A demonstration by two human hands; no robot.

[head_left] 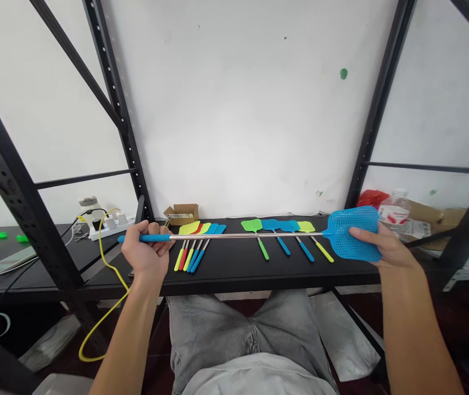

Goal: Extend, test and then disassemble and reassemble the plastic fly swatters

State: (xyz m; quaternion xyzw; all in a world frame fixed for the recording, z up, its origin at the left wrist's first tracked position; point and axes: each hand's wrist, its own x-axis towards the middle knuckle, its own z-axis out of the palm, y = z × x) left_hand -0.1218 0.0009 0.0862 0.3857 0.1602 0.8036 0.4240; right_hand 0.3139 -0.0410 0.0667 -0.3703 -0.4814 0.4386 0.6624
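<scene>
A blue fly swatter [353, 233] with a long, extended metal rod is held level across my view, above the front of the black shelf. My left hand [147, 247] is closed around its blue handle. With the thumb on the face and the fingers behind, my right hand [386, 244] pinches the perforated blue head. Behind the rod lie more swatters with short rods: a left group of overlapping yellow, red and blue ones [195, 252], and a right row with a green swatter [252, 225], two blue ones [288, 225] and a yellow one [306, 226].
On the black shelf [226, 282], a small open cardboard box [183, 213] stands at the back left. A power strip [113, 226] with a yellow cable [101, 241] sits left. Black metal posts [125, 131] frame both sides. A plastic bottle [395, 207] stands at right.
</scene>
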